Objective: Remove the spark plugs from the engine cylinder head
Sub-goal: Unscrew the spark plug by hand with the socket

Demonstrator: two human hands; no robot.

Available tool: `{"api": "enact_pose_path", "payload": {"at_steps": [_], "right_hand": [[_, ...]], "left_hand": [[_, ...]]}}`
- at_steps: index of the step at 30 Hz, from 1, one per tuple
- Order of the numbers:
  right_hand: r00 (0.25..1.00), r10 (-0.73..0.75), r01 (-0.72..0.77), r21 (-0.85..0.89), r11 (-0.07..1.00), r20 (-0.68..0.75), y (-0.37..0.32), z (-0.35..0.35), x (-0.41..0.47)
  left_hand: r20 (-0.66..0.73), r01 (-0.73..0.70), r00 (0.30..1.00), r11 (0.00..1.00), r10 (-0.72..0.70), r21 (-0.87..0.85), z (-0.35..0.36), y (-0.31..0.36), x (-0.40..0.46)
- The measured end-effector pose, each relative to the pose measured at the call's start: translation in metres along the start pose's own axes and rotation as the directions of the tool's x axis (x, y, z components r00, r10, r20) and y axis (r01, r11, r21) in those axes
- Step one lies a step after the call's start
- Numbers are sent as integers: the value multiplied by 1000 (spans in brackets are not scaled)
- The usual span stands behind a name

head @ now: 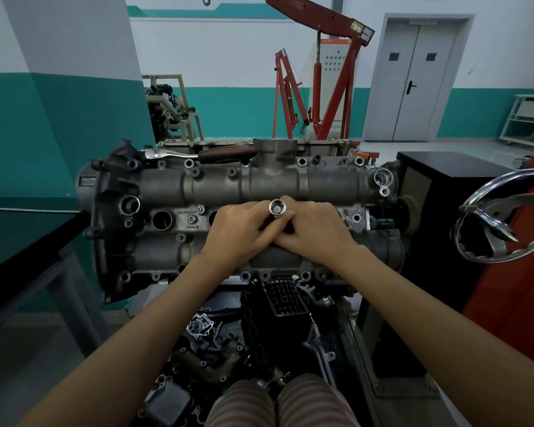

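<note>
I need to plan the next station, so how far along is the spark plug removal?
Early to middle, as far as I can tell. Two plug wells left of the hands look open; whether they hold plugs is hidden. In hand: left hand and right hand grip a socket standing over a middle well. The ratchet lies unused on the cylinder head.

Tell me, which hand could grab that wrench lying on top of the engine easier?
Probably the left hand: the ratchet wrench lies toward the left, beyond it. Both hands grip the socket; the right hand would cross over.
</note>
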State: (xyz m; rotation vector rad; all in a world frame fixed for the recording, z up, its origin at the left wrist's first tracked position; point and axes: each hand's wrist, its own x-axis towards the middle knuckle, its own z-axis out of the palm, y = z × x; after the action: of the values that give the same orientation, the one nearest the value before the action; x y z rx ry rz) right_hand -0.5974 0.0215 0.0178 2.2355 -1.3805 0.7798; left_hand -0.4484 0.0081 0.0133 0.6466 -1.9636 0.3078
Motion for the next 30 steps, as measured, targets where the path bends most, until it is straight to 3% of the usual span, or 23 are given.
{"api": "enact_pose_path", "payload": {"at_steps": [6, 9, 14, 17, 24, 30], "right_hand": [[999, -47, 48, -50, 998, 15, 3, 0, 0], [997, -70, 70, 8, 998, 17, 0, -2, -1], [1000, -15, 15, 3, 1000, 2, -1, -1, -1], [1000, 3, -3, -63, 998, 7, 2, 2, 0], [998, -64, 64, -37, 997, 13, 1, 0, 0], [1000, -1, 1, -49, 999, -3, 1, 1, -1]], "left_hand": [[-13, -6, 1000, 999, 5, -39, -1, 2, 0], [0, 5, 1000, 999, -5, -53, -3, 4, 1], [-2, -27, 1000, 999, 27, 22, 0, 2, 1], [-21, -35, 999, 999, 35, 6, 1, -1, 1], [-17, -8, 1000, 1000, 8, 22, -1, 6, 1], [-30, 11, 999, 1000, -11, 18, 1, 0, -2]]}}
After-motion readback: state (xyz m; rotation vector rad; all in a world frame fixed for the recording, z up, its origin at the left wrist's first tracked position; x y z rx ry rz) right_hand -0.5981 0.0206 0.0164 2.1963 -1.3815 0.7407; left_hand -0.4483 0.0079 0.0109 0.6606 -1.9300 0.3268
